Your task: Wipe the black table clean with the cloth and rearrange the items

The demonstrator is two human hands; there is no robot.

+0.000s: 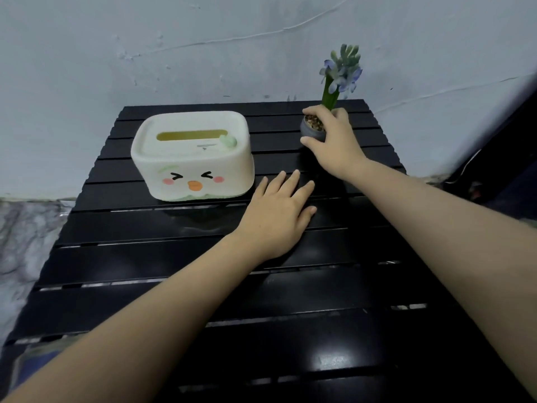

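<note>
A pale blue-grey wall (203,53) filled the far side of the scene, its paint scuffed and chipped, with a thin raised line (261,33) running across it from left up to the right. At the left lay a grey-and-white marbled floor (26,242), meeting the wall along a grubby seam. At the right edge stood a dark, indistinct shape (499,158).

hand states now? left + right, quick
Left hand: open, fingers straight, flat on the black table, holding nothing.
Right hand: fingers curled round the small flower pot, gripping it.
</note>
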